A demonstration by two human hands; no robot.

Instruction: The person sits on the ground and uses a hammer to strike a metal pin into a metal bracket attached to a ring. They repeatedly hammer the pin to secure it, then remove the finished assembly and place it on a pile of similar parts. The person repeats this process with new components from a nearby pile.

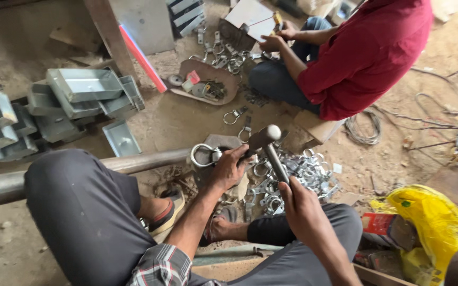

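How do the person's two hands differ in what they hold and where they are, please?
The left hand presses a metal ring clamp down on a block; the right hand grips the hammer handle. The left hand sits farther forward beside the hammer head; the right hand is nearer the body. Both are bare and closed on metal.

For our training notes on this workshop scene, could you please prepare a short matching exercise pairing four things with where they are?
Things:
1. hammer
2. metal ring clamp
3. yellow bag
4. grey metal trays

Places:
A. stacked at upper left
B. lower right corner
C. gripped by the right hand
D. steadied by the left hand

Pairs: 1-C, 2-D, 3-B, 4-A
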